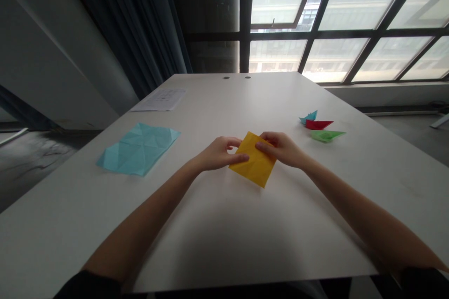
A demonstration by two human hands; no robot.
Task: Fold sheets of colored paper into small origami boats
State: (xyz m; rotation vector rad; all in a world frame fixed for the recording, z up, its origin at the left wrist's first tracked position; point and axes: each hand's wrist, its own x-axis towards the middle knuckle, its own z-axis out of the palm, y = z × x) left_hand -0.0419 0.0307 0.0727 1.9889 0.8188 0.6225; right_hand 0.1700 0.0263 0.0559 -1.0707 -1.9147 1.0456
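A yellow folded paper square (pixel 257 167) is held tilted just above the white table, between both hands. My left hand (pixel 221 153) grips its left edge, thumb on the front face and fingers behind. At the upper right edge my right hand (pixel 282 148) pinches the same paper, its thumb lying across the front. The fingers behind the sheet are mostly hidden. Faint crease lines run over the yellow face.
On the left of the white table (pixel 224 229) lies a creased light-blue paper sheet (pixel 140 148). Printed white sheets (pixel 159 100) rest farther back. To the right sit small folded paper boats: blue (pixel 308 117), red (pixel 318 124) and green (pixel 326 136). Windows stand beyond.
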